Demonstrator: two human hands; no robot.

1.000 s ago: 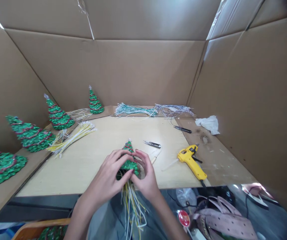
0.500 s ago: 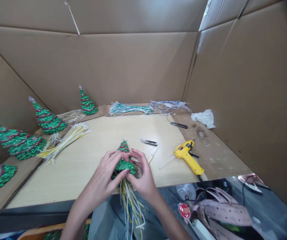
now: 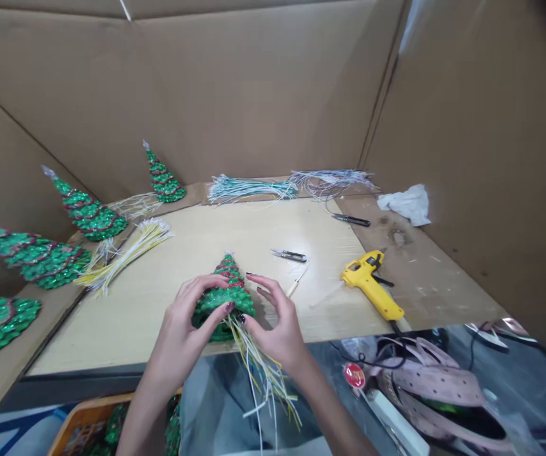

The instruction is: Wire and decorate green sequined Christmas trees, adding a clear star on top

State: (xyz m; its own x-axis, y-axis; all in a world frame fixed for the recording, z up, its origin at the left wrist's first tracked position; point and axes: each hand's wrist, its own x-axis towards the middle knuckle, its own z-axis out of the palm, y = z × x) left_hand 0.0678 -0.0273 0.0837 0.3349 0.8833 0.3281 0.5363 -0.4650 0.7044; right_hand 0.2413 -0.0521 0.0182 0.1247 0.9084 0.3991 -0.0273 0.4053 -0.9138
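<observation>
A small green tinsel Christmas tree [image 3: 228,294] with red garland leans over the table front, its tip pointing away from me. My left hand [image 3: 190,313] is closed around its left side, with the thumb at the base. Close by on the right, my right hand [image 3: 275,316] has its fingers spread in a loose curve. Its thumb touches the base, where a bundle of white and yellow strands [image 3: 263,367] comes out and hangs over my lap. The underside of the tree is partly hidden by my thumbs.
Snips [image 3: 289,256] and a thin-tipped tool [image 3: 296,282] lie beyond my right hand. A yellow glue gun [image 3: 372,288] rests farther right. More tinsel trees [image 3: 87,212] line the left. Teal-white strands [image 3: 251,189] lie at the back. An orange basket [image 3: 71,424] stands below.
The tree has turned and shifted left, so its base and strands show more. My right fingers have come away from its side. The whole view has tilted down slightly.
</observation>
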